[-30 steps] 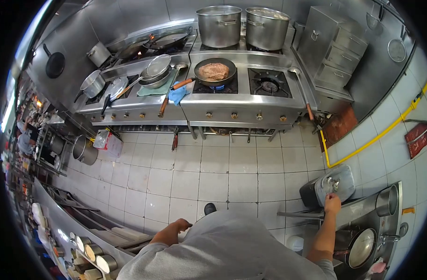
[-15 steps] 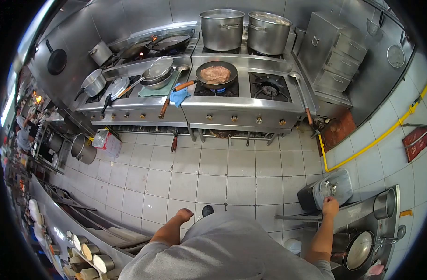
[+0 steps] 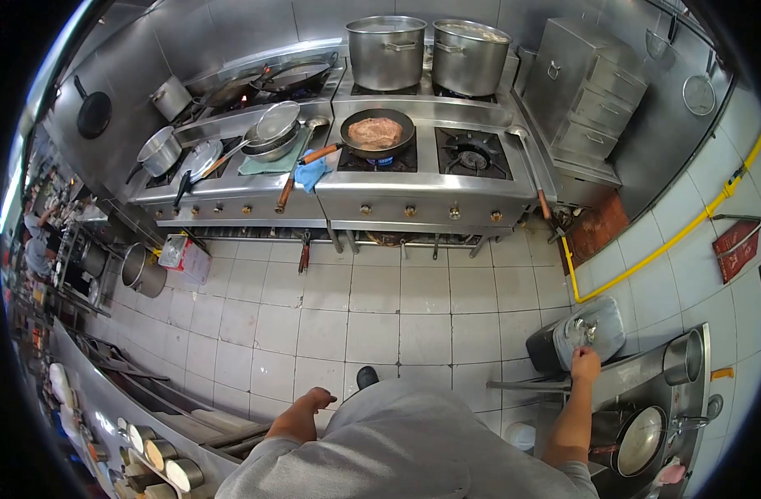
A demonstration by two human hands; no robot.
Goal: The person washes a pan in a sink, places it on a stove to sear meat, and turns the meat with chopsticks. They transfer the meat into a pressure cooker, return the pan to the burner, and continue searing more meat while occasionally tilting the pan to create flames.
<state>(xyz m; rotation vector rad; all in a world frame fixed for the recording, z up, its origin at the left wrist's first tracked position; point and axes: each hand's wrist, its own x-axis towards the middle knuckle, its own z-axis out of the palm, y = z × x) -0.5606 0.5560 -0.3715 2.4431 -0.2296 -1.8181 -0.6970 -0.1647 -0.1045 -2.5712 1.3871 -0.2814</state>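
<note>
Head view looks steeply down on a steel kitchen. Our right hand reaches out to the right, its fingers closed on the near edge of a bin lined with clear plastic; whether they pinch the liner or the rim we cannot tell at this size. That bin stands on the tiled floor, just beside the end of the steel desk on our right, where a cylindrical pot and a wok sit. Our left hand hangs loose at our side, fingers relaxed and holding nothing, above the floor and near a long desk with small containers.

Across the floor stands the stove range. A frying pan holding a browned flat piece of food sits on a lit burner, well apart from both hands. Two large stockpots stand behind it, and a blue cloth lies by the pan handle.

We judge the step in hand to be work at the bin, with a grip on its edge. Any next move there calls for a firm hold on thin plastic and a steady pull, so that the liner does not tear or slip.
</note>
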